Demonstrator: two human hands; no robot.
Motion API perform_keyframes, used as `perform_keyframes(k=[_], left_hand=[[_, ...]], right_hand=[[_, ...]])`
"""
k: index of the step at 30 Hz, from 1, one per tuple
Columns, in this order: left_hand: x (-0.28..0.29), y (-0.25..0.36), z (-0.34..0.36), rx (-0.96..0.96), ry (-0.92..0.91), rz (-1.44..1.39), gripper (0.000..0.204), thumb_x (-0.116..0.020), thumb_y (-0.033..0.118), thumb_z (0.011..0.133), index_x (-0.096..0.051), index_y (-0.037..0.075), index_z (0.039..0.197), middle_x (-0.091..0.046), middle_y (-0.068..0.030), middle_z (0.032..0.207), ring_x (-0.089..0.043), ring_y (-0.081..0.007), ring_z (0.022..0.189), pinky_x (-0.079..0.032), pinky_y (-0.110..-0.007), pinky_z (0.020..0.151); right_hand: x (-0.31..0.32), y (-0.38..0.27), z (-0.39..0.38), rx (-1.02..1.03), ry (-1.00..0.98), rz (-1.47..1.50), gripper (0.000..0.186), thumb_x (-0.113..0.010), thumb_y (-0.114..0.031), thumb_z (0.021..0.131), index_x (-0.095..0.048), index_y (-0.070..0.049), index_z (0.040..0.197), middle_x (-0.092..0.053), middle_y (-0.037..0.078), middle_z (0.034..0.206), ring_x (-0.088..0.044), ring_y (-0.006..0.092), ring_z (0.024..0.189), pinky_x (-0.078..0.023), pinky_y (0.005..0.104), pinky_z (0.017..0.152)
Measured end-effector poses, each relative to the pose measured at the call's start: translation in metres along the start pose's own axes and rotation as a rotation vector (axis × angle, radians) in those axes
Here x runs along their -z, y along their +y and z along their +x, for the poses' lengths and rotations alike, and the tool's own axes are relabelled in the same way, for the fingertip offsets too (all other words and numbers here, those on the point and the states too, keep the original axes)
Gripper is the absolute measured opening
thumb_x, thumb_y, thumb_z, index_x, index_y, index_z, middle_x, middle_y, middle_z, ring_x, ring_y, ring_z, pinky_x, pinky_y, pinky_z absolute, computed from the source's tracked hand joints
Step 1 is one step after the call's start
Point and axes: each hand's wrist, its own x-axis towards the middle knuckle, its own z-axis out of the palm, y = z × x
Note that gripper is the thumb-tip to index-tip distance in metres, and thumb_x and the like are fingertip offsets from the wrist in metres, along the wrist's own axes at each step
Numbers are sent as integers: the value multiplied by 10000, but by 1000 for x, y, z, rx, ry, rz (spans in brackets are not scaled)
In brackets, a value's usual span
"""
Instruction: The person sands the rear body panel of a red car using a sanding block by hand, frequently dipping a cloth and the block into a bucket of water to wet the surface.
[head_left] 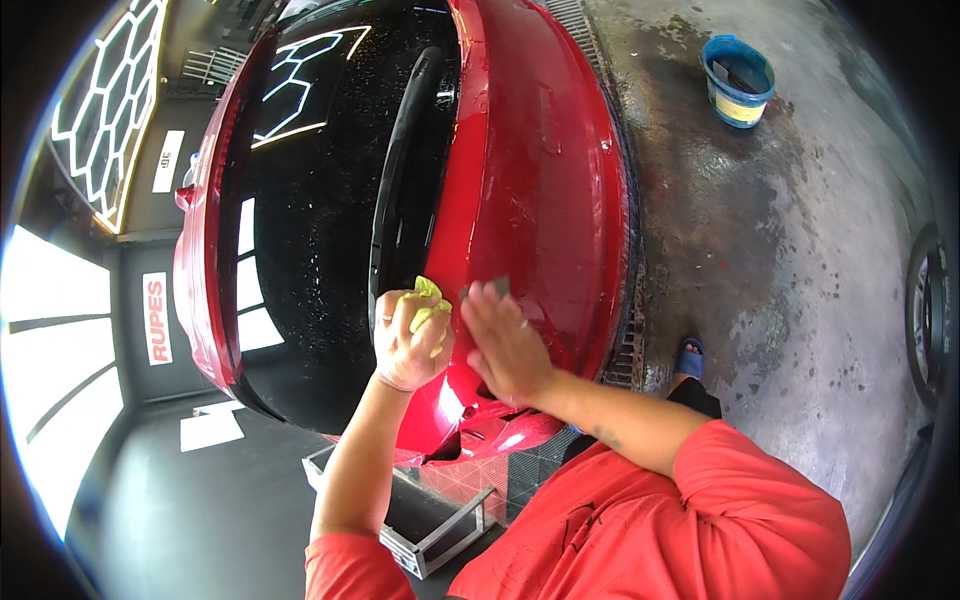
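Note:
A red car with wet, glossy paint (530, 170) fills the middle of the view, beside its black glass (310, 190) and a long black wiper (400, 160). My left hand (410, 340) is closed around a crumpled yellow cloth (428, 288), at the boundary of the glass and red paint. Just right of it, my right hand (505, 350) lies over the red panel, fingers fairly straight and together on a small dark grey piece (500, 287), mostly hidden under them.
A blue bucket (738, 80) with dark items inside stands on the wet concrete floor (760, 250), beyond a drain grate (630, 350). A metal frame (450, 520) sits low near the car's front edge. A blue-sandalled foot (690, 360) shows beside me, and a tyre (925, 310) at far right.

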Motion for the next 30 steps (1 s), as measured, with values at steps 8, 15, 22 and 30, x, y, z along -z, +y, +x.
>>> perform_keyframes(k=[8, 15, 22, 30], left_hand=[[-2, 2, 8, 1, 15, -6, 330, -814, 32, 690, -770, 118, 1006, -691, -92, 1098, -682, -366, 975, -562, -469, 829], [0, 8, -4, 71, -3, -2, 306, -789, 24, 698, -762, 118, 987, -689, -99, 1098, -681, -386, 1027, -568, -485, 861], [0, 6, 1, 50, -19, -3, 289, -783, 24, 710, -757, 109, 985, -688, -109, 1095, -681, -386, 1030, -570, -485, 866], [-4, 6, -1, 63, -6, 28, 319, -800, 64, 690, -777, 124, 1002, -693, -83, 1105, -689, -358, 1013, -550, -465, 864]], right_hand=[[79, 130, 219, -83, 341, -167, 668, -438, -386, 1202, -347, 67, 1685, -341, 331, 1761, -291, 486, 1661, -236, 552, 1370], [34, 48, 70, 15, 42, -68, 739, -537, -310, 1147, -253, 44, 1731, -246, 337, 1799, -267, 532, 1664, -225, 629, 1349], [66, 117, 204, -62, 302, -169, 675, -466, -304, 1196, -245, 43, 1732, -255, 327, 1798, -270, 545, 1650, -236, 617, 1352], [59, 105, 146, -163, 213, -127, 723, -436, -394, 1189, -280, 71, 1719, -253, 354, 1791, -248, 513, 1675, -201, 613, 1362]])
